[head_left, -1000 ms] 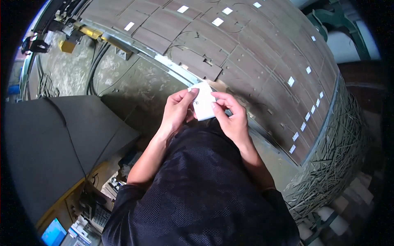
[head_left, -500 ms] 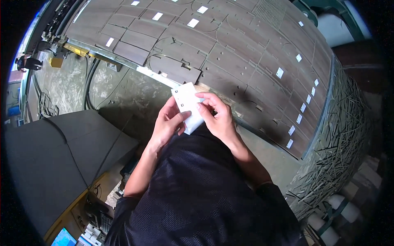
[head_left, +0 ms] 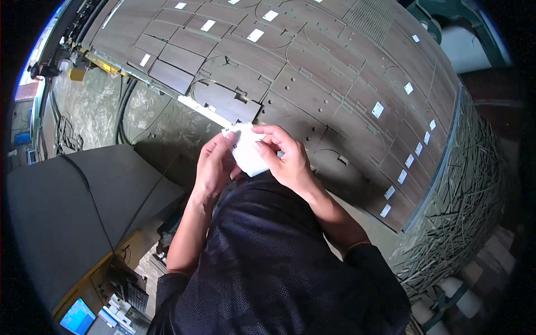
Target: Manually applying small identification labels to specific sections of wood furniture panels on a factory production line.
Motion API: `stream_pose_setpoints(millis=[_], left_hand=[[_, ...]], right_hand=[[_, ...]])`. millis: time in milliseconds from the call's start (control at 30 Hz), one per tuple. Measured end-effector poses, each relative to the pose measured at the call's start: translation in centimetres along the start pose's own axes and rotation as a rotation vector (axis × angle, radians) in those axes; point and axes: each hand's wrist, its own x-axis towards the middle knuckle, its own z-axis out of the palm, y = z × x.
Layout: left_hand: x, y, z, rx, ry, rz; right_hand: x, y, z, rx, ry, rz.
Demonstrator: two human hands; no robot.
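Head view: both hands, left hand and right hand, hold white sheets over brown cut panel.

A woodworking workshop: a big brown board cut into labelled furniture parts lies on a cutting machine bed, cables running along its left edge.

White sheet stack partly hidden by both hands' fingers; monitor cut by lower edge.
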Motion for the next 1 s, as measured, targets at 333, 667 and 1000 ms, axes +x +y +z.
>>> stream_pose_setpoints(millis=[333,667,1000], left_hand=[[3.8,0.4,1.4,0.036,0.218,-0.047],[2.0,1.4,1.4,-0.028,0.207,-0.03],[-1.9,2.5,-0.8,-0.106,0.139,0.008]], right_hand=[[4.8,0.9,-3.7,0.073,-0.176,-0.029],[5.9,-1.1,-3.7,-0.057,-0.252,-0.039],[2.9,-4.7,0.1,0.065,-0.229,0.094]])
